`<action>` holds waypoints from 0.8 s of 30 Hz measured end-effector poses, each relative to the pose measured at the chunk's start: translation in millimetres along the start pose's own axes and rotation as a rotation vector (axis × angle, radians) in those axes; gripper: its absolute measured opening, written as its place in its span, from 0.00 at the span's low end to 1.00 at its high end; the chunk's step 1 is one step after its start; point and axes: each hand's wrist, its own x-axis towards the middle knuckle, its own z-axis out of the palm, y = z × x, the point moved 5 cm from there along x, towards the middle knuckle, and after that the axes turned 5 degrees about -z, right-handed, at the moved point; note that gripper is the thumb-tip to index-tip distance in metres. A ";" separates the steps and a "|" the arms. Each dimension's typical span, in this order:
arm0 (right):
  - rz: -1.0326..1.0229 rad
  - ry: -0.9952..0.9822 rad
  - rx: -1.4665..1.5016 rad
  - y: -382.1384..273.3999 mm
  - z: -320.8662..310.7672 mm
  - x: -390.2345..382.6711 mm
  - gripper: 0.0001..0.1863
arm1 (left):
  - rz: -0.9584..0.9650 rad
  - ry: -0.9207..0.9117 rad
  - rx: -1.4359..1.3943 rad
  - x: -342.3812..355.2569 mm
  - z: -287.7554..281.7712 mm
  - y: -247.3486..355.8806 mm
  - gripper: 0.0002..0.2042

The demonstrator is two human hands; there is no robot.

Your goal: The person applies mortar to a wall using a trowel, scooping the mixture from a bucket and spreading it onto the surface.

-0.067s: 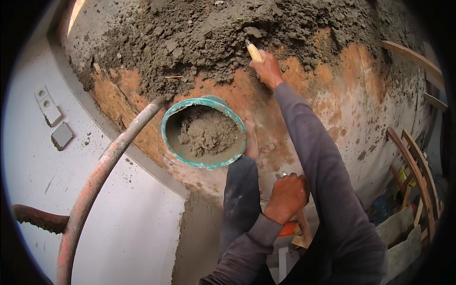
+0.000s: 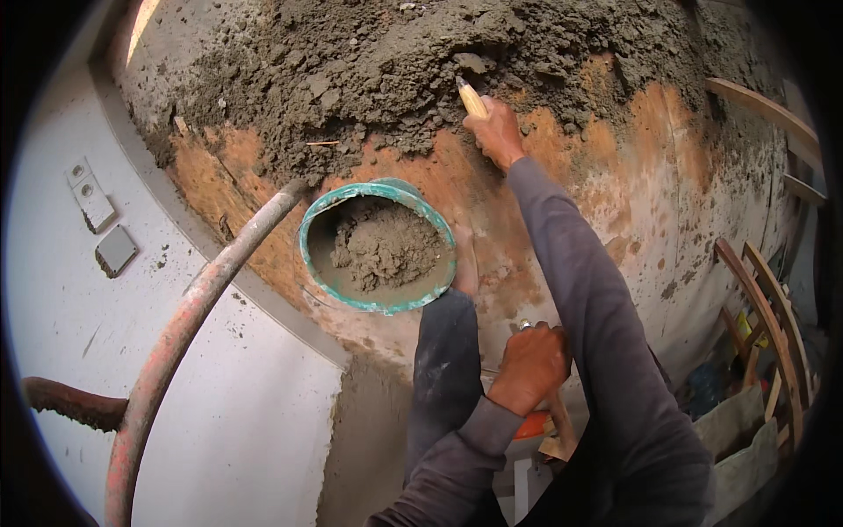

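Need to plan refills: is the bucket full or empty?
Partly full: the bucket holds mortar, with inner wall showing beside it.

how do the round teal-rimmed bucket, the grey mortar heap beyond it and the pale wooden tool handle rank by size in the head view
1. Grey mortar heap, cropped at top
2. Round teal-rimmed bucket
3. Pale wooden tool handle, partly covered by the right hand

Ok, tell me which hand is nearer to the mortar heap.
Right. The right hand grips a wooden handle at the near edge of the mortar heap; the left hand is farther back, below and right of the bucket.
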 end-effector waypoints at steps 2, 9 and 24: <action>-0.038 0.007 0.008 -0.4 -2.6 -5.5 0.16 | 0.000 -0.011 0.011 -0.4 3.2 -1.0 0.06; 0.135 -0.106 0.173 -4.9 -20.9 -29.1 0.14 | 0.064 -0.029 0.048 6.7 15.2 7.2 0.06; -0.248 -0.380 -0.319 -81.6 -103.9 -137.3 0.16 | 0.061 -0.029 -0.059 11.2 36.7 24.0 0.14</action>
